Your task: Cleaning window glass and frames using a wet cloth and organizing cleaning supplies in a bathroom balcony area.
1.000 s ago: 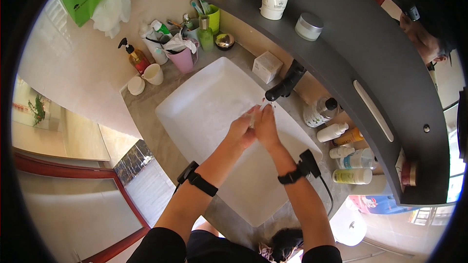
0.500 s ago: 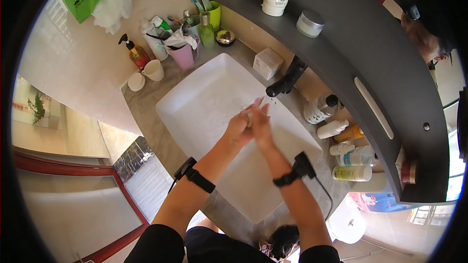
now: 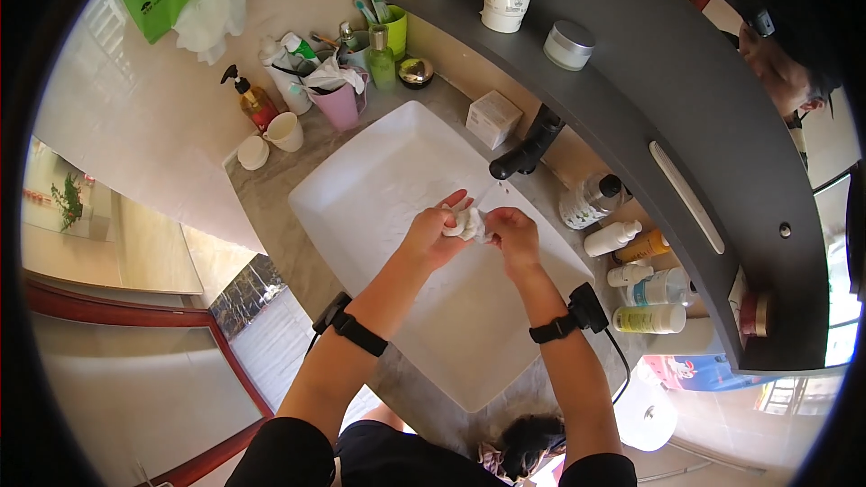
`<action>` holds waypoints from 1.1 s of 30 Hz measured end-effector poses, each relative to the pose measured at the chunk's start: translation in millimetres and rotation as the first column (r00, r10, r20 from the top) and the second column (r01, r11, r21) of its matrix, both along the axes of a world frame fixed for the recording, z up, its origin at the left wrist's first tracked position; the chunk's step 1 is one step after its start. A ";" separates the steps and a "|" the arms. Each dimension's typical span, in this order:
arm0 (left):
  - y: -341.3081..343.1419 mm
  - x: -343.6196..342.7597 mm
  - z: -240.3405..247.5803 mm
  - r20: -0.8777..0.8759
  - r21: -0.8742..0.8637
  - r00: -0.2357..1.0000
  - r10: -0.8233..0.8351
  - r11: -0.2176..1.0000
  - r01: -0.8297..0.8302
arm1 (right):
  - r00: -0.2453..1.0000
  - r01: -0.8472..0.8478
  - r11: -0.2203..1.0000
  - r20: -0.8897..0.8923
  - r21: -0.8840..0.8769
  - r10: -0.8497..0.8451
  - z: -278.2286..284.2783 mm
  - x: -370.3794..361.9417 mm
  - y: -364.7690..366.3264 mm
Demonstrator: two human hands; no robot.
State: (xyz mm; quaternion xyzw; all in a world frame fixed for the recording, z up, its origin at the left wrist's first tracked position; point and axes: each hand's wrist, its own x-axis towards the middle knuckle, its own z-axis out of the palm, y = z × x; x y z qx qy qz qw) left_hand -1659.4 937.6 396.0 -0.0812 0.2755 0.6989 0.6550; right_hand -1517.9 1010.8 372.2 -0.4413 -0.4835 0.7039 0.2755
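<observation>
So I was mid-scrub at this point, I'd say. The big white rectangular sink (image 3: 397, 207) filled the middle of the frame, smooth and glossy, sitting on a grey stone-look worktop (image 3: 271, 207). Above it, across the upper right, ran a dark matte curved shelf (image 3: 667, 90) carrying a tall white tube and a small round jar (image 3: 569, 44).

The black tap (image 3: 528, 151) poked out just right of centre, and I couldn't make out any water running from it.

My left hand (image 3: 433, 236) and right hand (image 3: 512, 234) were both over the basin at centre frame, each grip closed around a small white lathery lump (image 3: 466, 222) pinched between them. Could've been soap foam or a wet wad, honestly couldn't tell which. It looked soft and crumpled.

My guess for the next move was working it around without letting it slip, since it looked slick.

Smaller stuff: a pink cup (image 3: 340, 105) stuffed with bits at upper left, and white plastic bottles (image 3: 613, 236) at the right.
</observation>
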 end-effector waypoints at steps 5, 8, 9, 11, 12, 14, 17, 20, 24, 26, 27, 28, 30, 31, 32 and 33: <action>-9.9 -15.3 11.0 -0.193 -0.155 0.980 -0.042 0.988 0.012 | 0.896 0.361 0.933 -0.279 0.008 -0.345 27.9 1.3 1.9; -7.2 -12.0 14.1 -0.200 -0.017 0.977 0.078 0.996 -0.083 | 0.926 0.189 0.965 -0.362 0.184 -0.112 23.3 7.0 15.4; -6.4 -9.6 16.0 -0.200 -0.018 0.977 0.079 0.996 -0.084 | 0.925 0.188 0.965 -0.362 0.183 -0.112 25.6 4.6 15.3; -4.3 -4.3 19.5 -0.225 0.031 0.972 0.070 0.997 -0.065 | 0.993 -0.111 0.967 -0.014 0.227 0.117 28.3 -2.5 12.1; -3.1 -2.1 20.8 -0.224 0.032 0.972 0.069 0.997 -0.064 | 0.993 -0.110 0.967 -0.014 0.228 0.116 27.6 -6.1 10.2; -1.0 1.4 22.9 -0.251 0.074 0.967 -0.035 0.996 0.055 | 0.932 -0.314 0.848 0.309 0.426 0.189 25.9 -12.1 7.7; -2.5 -5.0 9.4 -0.366 0.158 0.927 -0.076 0.977 0.142 | 0.957 -0.231 0.889 0.255 0.396 0.135 24.2 -11.4 13.5; -0.6 -13.4 -9.4 -0.356 -0.017 0.934 0.022 0.999 -0.030 | 0.987 -0.080 0.931 0.162 0.356 0.022 18.2 -10.3 21.2; 7.6 9.1 -12.1 -0.375 -0.294 0.926 -0.037 0.952 -0.081 | 0.998 0.063 0.895 -0.034 0.442 -0.053 28.2 -20.7 2.4; 12.6 11.9 -16.9 -0.240 -0.327 0.970 -0.046 0.944 -0.037 | 0.999 0.047 0.834 -0.021 0.549 -0.043 25.6 -23.5 -14.5; 5.2 -1.3 -25.4 0.066 -0.112 0.993 -0.102 0.988 0.109 | 0.998 -0.069 0.802 0.041 0.593 0.056 37.2 -30.8 -36.6; -0.5 -12.3 -31.4 0.341 0.148 0.913 -0.223 0.972 0.182 | 0.983 -0.181 0.753 0.107 0.633 0.146 45.9 -36.6 -53.2; -0.1 -10.7 -33.9 0.343 0.300 0.895 -0.286 0.936 0.185 | 0.971 -0.231 0.627 0.213 0.744 0.104 51.9 -36.5 -70.2; 3.0 -4.5 -34.3 0.191 0.205 0.966 -0.177 0.969 0.137 | 0.950 -0.291 0.484 0.308 0.825 0.046 52.5 -34.7 -72.4; 5.5 1.5 -34.4 0.021 0.117 0.997 -0.071 0.991 0.068 | 0.950 -0.292 0.484 0.311 0.825 0.043 33.6 -38.6 -60.2; 12.0 18.3 -32.0 0.028 0.125 0.996 -0.087 0.989 0.083 | 0.881 -0.298 0.465 0.428 0.833 -0.202 3.7 -39.9 -32.9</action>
